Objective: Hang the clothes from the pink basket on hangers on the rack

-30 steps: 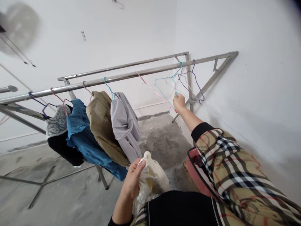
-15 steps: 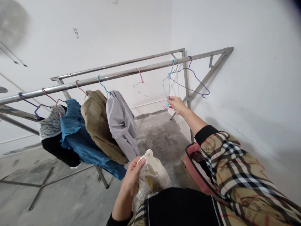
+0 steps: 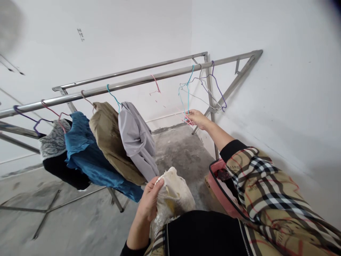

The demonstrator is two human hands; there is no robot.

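My left hand (image 3: 149,199) is shut on a crumpled cream cloth (image 3: 174,199) low in the view, close to my body. My right hand (image 3: 195,119) reaches up, its fingers pinching a thin pink wire hanger (image 3: 185,119) below the steel rail (image 3: 128,80). A teal wire hanger (image 3: 188,92) and a purple wire hanger (image 3: 217,87) hang from the rail just above that hand. Along the rail to the left hang a grey top (image 3: 135,137), an olive garment (image 3: 112,142), a blue garment (image 3: 85,149) and a black-and-grey garment (image 3: 60,158).
A pink-rimmed suitcase (image 3: 217,181) lies open at the lower right, partly under my plaid sleeve (image 3: 261,181). The steel drying rack stands on a stained concrete floor (image 3: 181,153), with white walls behind and to the right.
My right hand has shifted slightly left, and the hangers beside it have swung closer together. The whole view has drifted a little. My left hand still holds the cream cloth.
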